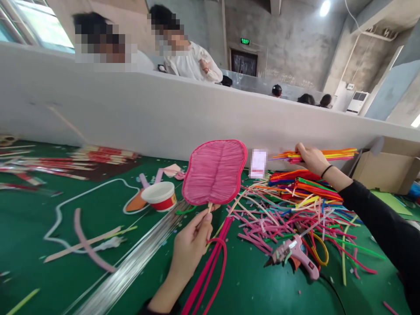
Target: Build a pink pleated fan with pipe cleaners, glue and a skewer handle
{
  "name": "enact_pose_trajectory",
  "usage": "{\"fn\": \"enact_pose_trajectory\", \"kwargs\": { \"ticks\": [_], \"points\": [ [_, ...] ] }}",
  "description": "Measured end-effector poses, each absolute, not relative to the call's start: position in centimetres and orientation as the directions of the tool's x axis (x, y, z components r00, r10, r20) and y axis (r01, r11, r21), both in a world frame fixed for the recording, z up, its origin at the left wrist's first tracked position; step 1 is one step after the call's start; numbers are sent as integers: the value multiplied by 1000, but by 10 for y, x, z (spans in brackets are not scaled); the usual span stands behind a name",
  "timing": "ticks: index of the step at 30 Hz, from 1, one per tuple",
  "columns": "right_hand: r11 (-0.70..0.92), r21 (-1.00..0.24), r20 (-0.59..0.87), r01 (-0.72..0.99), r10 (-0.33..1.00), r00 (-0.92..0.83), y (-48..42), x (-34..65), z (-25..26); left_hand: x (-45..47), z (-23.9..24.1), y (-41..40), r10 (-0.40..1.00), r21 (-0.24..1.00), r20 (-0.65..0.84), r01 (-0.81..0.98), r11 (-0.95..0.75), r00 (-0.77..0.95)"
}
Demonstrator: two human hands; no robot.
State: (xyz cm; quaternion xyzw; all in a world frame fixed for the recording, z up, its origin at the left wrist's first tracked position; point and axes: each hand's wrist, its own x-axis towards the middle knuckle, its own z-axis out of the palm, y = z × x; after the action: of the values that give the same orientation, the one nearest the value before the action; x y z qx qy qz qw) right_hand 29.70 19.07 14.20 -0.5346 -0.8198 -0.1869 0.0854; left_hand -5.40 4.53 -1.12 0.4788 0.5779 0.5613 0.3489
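"Crimson fuzzy strips (pixel 205 269) run off the lower edge, nearest us, beside a sheaf of silvery wires (pixel 131 271). Where's the fan?"

"The pink fan (pixel 215 175) is upright in the middle, raised above the green table (pixel 256 288). The left hand (pixel 192 238) has thumb and fingers pinched together on its pale stick (pixel 210 206)."

"And the right hand (pixel 313 161)?"

"Reaching out at the far side, clamped around a bundle of orange, yellow and pink strips (pixel 341 154), just above a heap of more colored strips (pixel 308 186). Its fingertips are partly hidden."

"What's near that heap?"

"A pink glue gun (pixel 300 256) lies on the near side, and a cardboard box (pixel 387 168) stands to the right."

"And left of the fan?"

"A red-and-white paper cup (pixel 159 199), tilted, near the wires."
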Motion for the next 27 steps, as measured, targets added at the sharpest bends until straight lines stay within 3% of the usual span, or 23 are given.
{"fn": "enact_pose_trajectory", "kwargs": {
  "ticks": [7,14,21,27],
  "points": [
    [506,191,140,841,834,-533,170,294,62,-52,-12,46,944,982,150,157,-107,-295],
    [556,9,272,831,799,-537,156,300,62,-52,-15,44,946,980,135,182,-83,-295],
    [465,139,104,874,871,-480,131,306,47,-50,-15,41,950,967,164,236,-101,-264],
    [420,209,143,883,880,-452,122,297,37,-49,-13,42,948,965,178,234,-116,-264]
  ]
}}
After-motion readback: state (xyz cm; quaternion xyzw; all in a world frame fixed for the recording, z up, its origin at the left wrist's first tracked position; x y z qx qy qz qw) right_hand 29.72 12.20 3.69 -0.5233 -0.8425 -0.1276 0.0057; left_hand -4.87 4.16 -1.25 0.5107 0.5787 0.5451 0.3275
